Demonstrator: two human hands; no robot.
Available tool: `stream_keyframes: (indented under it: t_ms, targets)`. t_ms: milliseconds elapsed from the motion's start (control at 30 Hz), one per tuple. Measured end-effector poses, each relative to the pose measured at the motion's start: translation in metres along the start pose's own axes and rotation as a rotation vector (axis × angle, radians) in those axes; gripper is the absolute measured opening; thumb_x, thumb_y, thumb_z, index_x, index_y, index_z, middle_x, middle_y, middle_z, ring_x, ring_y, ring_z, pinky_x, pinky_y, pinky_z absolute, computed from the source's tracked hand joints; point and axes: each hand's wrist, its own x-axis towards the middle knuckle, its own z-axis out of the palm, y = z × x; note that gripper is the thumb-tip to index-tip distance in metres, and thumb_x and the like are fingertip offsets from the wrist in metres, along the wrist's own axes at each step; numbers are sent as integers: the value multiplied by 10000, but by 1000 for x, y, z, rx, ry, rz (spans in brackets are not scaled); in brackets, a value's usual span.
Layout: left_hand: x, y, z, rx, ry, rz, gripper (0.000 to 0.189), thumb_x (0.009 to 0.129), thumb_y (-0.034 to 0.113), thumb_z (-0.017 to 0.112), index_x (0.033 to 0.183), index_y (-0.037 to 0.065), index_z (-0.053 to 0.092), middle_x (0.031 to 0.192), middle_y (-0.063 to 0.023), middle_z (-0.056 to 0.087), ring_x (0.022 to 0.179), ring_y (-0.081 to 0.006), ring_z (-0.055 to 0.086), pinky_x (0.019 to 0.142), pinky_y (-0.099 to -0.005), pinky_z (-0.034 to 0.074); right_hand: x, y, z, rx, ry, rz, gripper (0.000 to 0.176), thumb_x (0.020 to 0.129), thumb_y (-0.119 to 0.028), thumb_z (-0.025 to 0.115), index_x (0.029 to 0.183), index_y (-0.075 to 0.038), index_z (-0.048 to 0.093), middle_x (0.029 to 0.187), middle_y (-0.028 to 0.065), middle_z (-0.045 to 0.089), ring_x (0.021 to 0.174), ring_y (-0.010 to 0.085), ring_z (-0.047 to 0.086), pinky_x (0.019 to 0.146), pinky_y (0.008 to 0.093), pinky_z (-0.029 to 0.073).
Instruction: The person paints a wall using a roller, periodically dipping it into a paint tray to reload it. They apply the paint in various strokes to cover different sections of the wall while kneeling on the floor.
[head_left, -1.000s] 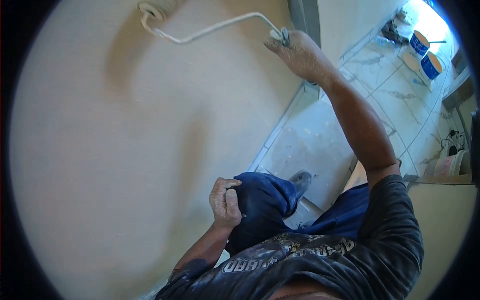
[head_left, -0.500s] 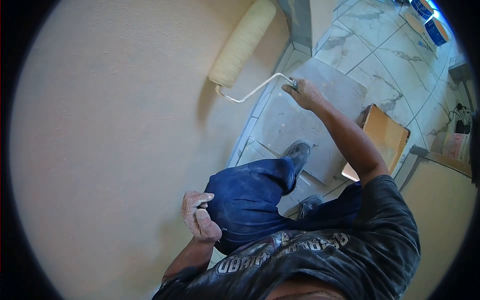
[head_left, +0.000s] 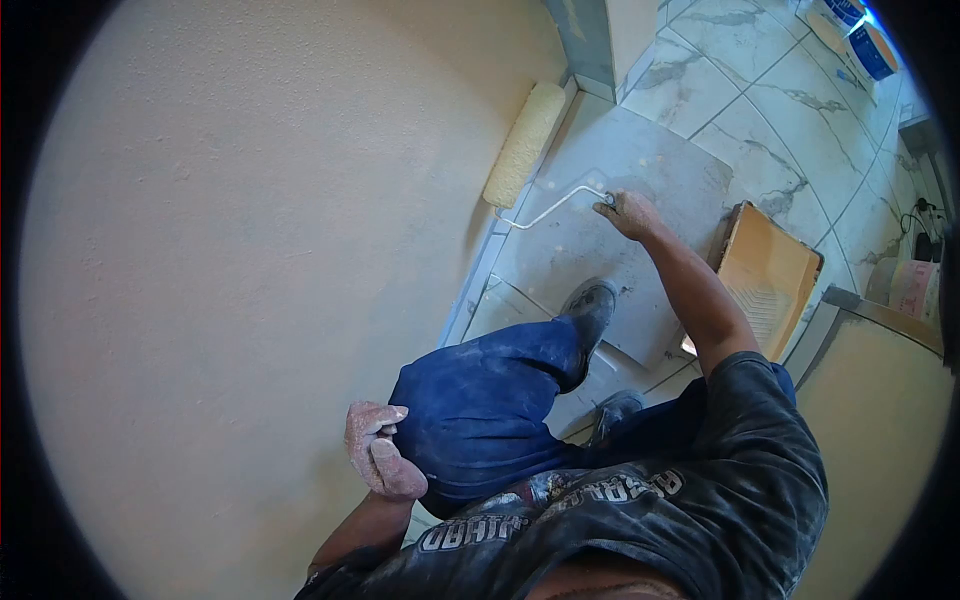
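Hands well apart: right hand (head_left: 633, 214) clamped on pale-yellow fluffy paint roller (head_left: 526, 145) with white wire frame (head_left: 555, 210); left hand (head_left: 380, 450) loosely curled beside blue-trousered knee (head_left: 430, 400), contents unclear. Roller sits along bottom edge of beige wall (head_left: 220, 250), by white skirting (head_left: 480, 265). Grey floor sheet (head_left: 650, 150) gives open room toward orange-coated paint tray (head_left: 765, 260). Lettering on black T-shirt (head_left: 740, 450), blue-labelled tub (head_left: 872, 52) unreadable.

No whole word can be read. Pale block letters (head_left: 475, 533) in 2 groups stand on the dark shirt (head_left: 740, 470), bottom centre, broken by creases; white print on the nearer blue bucket (head_left: 872, 52), upper right, is too small.
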Motion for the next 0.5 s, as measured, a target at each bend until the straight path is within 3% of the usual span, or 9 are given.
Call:
stream_keyframes:
  t_ms: [267, 500]
  targets:
    - [0, 1, 1, -23, 6, -1, 415, 940, 355, 412, 860, -4, 604, 768, -84, 512, 644, -149, 411, 572, -302, 330, -3, 21, 14, -34, 46, 48, 458, 924, -467, 595, 932, -14, 655, 870, 254, 663, 857, 434, 639, 747, 504, 492]
    - [4, 3, 4, -34, -2, 47, 391, 931, 340, 416, 873, 0, 600, 782, -100, 551, 627, -157, 428, 552, -308, 342, -32, 24, 5, 18, -36, 68, 437, 928, -451, 592, 918, -18, 648, 851, 253, 658, 843, 432, 633, 751, 505, 484]
